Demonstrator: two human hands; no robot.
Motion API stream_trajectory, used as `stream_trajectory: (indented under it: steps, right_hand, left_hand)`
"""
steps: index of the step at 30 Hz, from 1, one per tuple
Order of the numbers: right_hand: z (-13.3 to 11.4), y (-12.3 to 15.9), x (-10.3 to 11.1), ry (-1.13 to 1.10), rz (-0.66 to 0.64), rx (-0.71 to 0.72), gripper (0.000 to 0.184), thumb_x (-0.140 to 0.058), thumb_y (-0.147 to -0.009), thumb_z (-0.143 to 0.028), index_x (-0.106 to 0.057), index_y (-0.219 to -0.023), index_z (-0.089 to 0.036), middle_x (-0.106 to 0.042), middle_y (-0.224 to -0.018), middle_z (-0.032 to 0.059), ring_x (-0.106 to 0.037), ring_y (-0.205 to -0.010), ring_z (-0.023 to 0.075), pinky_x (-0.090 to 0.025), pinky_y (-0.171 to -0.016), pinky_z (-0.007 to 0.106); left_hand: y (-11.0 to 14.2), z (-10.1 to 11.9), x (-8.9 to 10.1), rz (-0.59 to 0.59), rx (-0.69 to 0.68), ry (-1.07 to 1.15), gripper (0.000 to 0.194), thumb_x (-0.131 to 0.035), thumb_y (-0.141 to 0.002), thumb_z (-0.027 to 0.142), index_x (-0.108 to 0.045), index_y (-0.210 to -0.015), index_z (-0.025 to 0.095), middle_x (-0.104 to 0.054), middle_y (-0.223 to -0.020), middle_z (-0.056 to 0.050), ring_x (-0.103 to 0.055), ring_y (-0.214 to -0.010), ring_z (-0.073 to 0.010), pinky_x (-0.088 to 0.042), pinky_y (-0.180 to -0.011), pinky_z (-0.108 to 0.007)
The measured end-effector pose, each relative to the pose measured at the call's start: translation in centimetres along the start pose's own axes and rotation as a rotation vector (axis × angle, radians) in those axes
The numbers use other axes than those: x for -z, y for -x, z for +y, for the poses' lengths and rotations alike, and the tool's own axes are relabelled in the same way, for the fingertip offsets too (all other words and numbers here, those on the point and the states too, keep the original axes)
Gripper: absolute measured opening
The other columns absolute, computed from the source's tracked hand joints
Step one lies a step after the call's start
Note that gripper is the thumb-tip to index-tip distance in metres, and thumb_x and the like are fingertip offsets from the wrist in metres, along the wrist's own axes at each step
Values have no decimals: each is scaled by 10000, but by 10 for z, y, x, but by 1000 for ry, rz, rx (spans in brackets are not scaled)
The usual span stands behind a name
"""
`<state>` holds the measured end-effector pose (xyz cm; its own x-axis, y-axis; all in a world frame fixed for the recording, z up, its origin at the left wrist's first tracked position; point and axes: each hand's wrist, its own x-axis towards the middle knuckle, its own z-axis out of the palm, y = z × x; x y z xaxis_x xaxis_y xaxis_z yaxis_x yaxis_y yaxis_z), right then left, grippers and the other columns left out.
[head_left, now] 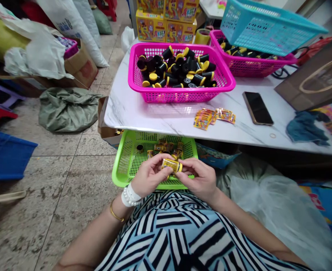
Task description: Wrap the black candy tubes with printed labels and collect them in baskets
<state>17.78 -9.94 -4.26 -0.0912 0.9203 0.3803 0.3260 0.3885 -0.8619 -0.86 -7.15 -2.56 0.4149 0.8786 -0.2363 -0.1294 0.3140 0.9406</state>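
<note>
Small cylindrical container held between the two hands, above the green basket and nearer the wearer than the near edge of the white marbled surface. Its long axis runs roughly left to right, close to level, with the yellow cap at the right end, angled slightly toward the wearer. The left hand grasps the labelled body from the left, thumb on the near side; the right hand meets the capped end from the right, its fingers pinched about the cap. Neither hand is released. The body lies nearer the left hand, the cap nearer the right.

Below, similar wrapped pieces lie in the basket. On the surface, the pink basket holds black containers with yellow caps; to its near right are printed sachets, and farther right a dark-screened phone showing no readable mark.

Writing: the yellow boxes at the far edge bear large stylized characters, apparently 魔术杯, with an exclamation mark, beside a cartoon figure. The container's yellow label and the sachets carry print too small to read. Blue characters on the white sack, far left, and pale lettering on the brown paper bag, right, are illegible.
</note>
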Motion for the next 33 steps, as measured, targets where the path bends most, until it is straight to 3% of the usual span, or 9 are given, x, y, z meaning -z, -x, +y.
stream_trajectory:
  steps: [5, 8, 12, 16, 20, 23, 27, 30, 33]
  right_hand:
    - [7, 1, -6, -283, -55, -346, 205, -711, -823, -288, -668, -989, -174, -702, -731, 30, -704, -596, 152, -622, -559, 257]
    - [13, -1, -5, -184, -36, -286, 217, -729, -795, -253, -695, -996, -179, -699, -800, 43, -693, -629, 137, -621, -580, 248]
    - [19, -2, -3, -88, -35, -129, 272, -756, -749, -187, -740, -1020, -197, -706, -929, 80, -697, -745, 155, -634, -642, 268]
    - [20, -7, -5, -349, -8, -359, 241, -780, -738, -222, -760, -977, -204, -715, -896, 59, -704, -648, 144, -634, -601, 270]
    - [21, -12, -10, -568, -67, -586, 219, -810, -713, -274, -762, -903, -177, -723, -764, 29, -696, -557, 149, -634, -564, 292]
    - [26, -10, -12, -458, -3, -483, 235, -796, -730, -266, -761, -949, -190, -722, -841, 47, -690, -607, 135, -625, -579, 273]
    - [33, -7, -13, -162, -30, -105, 330, -779, -737, -175, -753, -1061, -232, -719, -987, 89, -696, -797, 159, -614, -679, 274]
    - [35, -7, -15, -141, -58, -9, 335, -784, -725, -148, -761, -1046, -238, -730, -934, 83, -693, -794, 161, -606, -693, 280]
    - [35, -6, -21, -270, -5, -231, 269, -792, -721, -196, -773, -987, -229, -719, -882, 63, -678, -713, 140, -587, -583, 240]
  left_hand:
    - [-8, -14, 4, -31, -23, 31, 345, -717, -800, 368, -614, -1046, 147, -596, -776, -1, -519, -551, -72, -439, -507, -193]
    - [-13, -26, 11, -40, 38, 66, 399, -676, -828, 435, -600, -1095, 149, -593, -750, 2, -524, -562, -84, -444, -521, -204]
    - [-11, -28, 13, -4, 97, -3, 335, -638, -853, 439, -622, -974, 127, -606, -723, -11, -540, -570, -94, -450, -550, -218]
    - [-10, -16, 11, 45, -150, -294, 306, -704, -805, 291, -633, -1064, 144, -685, -962, -81, -636, -839, -171, -510, -776, -298]
    - [-18, -13, 17, -20, -322, -455, 303, -714, -794, 254, -658, -1074, 155, -704, -1039, -100, -650, -944, -207, -500, -870, -332]
    - [-23, -18, 23, -52, -172, -311, 309, -673, -837, 307, -626, -1100, 153, -695, -973, -81, -657, -824, -177, -529, -746, -301]
    - [-20, -22, 24, -49, 53, -99, 274, -597, -893, 382, -582, -1039, 150, -612, -746, -1, -550, -541, -93, -464, -523, -221]
    - [-16, -23, 22, -13, -70, -224, 223, -626, -880, 326, -619, -1025, 156, -657, -855, -41, -606, -659, -120, -496, -606, -245]
    - [-17, -28, 23, 14, -332, -474, 184, -616, -886, 243, -655, -1052, 176, -696, -978, -81, -643, -855, -174, -517, -772, -315]
